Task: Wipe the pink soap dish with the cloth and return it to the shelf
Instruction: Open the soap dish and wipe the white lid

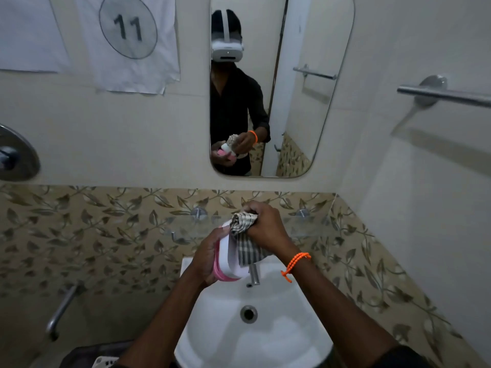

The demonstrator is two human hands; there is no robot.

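My left hand [206,258] grips the soap dish [228,258], a pink base with a white upper part, held tilted on its side above the white sink [279,341]. My right hand [265,224], with an orange band at the wrist, holds a bunched grey checked cloth [243,221] against the dish's upper end. The cloth's loose tail hangs down beside the dish. Behind my hands runs a clear glass shelf [310,225] fixed to the leaf-patterned tiles.
A chrome tap [254,274] sticks up just under the dish. The mirror [281,86] above reflects a person with the dish. A towel bar [443,95] is on the right wall, a valve plate [16,155] and grab handle [62,309] on the left.
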